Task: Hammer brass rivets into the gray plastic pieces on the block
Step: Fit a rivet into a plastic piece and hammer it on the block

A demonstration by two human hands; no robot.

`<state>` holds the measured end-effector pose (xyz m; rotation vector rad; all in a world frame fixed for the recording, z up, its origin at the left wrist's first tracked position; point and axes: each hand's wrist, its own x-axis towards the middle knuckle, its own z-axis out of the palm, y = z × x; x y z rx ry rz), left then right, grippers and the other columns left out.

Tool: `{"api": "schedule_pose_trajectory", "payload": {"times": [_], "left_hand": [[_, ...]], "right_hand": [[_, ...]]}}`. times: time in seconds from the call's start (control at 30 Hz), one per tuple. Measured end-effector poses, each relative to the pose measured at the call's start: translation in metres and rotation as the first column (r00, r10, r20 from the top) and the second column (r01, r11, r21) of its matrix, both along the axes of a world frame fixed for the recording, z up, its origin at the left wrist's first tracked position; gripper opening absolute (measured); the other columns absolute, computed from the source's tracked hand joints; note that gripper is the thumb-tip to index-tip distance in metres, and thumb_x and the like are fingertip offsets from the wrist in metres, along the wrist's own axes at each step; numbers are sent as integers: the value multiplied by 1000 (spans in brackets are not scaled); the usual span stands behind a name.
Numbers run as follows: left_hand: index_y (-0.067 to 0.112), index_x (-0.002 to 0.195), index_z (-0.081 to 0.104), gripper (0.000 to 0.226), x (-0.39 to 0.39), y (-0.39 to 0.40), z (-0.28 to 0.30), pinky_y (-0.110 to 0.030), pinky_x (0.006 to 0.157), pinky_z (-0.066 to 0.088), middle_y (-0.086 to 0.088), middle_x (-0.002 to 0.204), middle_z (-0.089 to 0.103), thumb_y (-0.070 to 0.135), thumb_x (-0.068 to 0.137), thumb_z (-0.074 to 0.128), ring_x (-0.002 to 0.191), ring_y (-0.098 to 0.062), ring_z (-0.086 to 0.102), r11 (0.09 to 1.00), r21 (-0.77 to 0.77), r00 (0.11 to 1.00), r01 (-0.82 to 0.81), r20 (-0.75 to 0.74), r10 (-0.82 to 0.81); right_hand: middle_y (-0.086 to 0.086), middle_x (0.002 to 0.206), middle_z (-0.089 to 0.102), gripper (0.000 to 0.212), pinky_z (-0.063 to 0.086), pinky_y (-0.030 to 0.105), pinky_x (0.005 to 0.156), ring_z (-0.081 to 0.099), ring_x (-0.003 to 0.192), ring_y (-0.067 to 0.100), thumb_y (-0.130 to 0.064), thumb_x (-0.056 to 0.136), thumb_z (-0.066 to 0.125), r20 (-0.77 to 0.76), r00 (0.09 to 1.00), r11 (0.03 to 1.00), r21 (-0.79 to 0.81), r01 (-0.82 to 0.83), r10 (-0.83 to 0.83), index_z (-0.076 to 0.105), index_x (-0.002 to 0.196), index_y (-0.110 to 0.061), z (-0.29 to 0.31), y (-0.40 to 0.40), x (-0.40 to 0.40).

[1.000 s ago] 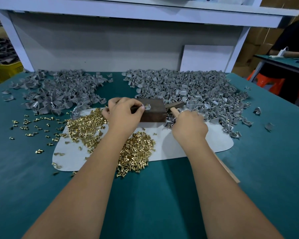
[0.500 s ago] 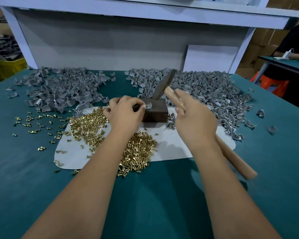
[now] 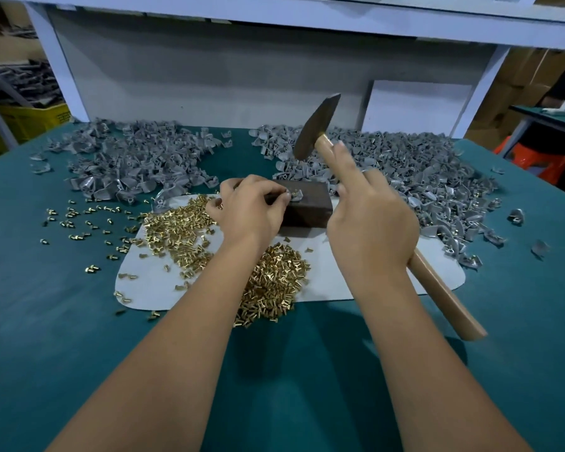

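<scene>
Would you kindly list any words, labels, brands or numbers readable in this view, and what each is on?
None: no readable text appears anywhere.
The hammer, the block and the yellow crate show no legible marking.

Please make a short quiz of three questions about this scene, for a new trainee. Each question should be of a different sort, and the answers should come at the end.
1. True or false: the hammer is raised above the block.
2. Which hand holds the gray piece on the block? A) left hand B) right hand C) neither
3. Fill in: the large heap of rivets lies on a white ____.

Key
1. True; its head is in the air behind the block.
2. A; the left hand pinches the piece, with a rivet in it, while the right hand grips the hammer handle.
3. mat.
</scene>
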<state>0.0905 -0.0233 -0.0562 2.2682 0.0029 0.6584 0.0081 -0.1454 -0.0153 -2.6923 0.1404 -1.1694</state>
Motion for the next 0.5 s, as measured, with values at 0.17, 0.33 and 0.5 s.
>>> {"api": "schedule_pose_trajectory", "payload": {"times": [0.17,0.33,0.5], "left_hand": [[38,86,74,6,3,0,-1,-49,101,18,20,106,65,43,87,70,124,-18,35,1000,-9,1000,-9,-14,9],[38,85,75,5,3,0,-2,-48,100,18,20,103,65,41,86,71,123,-19,36,999,-40,1000,-6,10,6],[33,86,77,5,4,0,-3,-51,103,22,15,103,68,36,86,72,125,-22,38,998,-58,999,11,39,-9]], "right_hand": [[4,91,59,71,25,29,52,37,64,19,-9,85,61,-108,994,1000,-5,15,-16,37,142,-42,-5,0,1],[4,92,60,71,25,30,54,35,66,19,-9,85,60,-124,992,998,-65,10,-18,36,143,-41,-9,3,4],[6,84,59,70,24,29,52,35,62,19,-2,80,65,-34,999,999,-19,32,-33,47,139,-35,-9,4,4]]}}
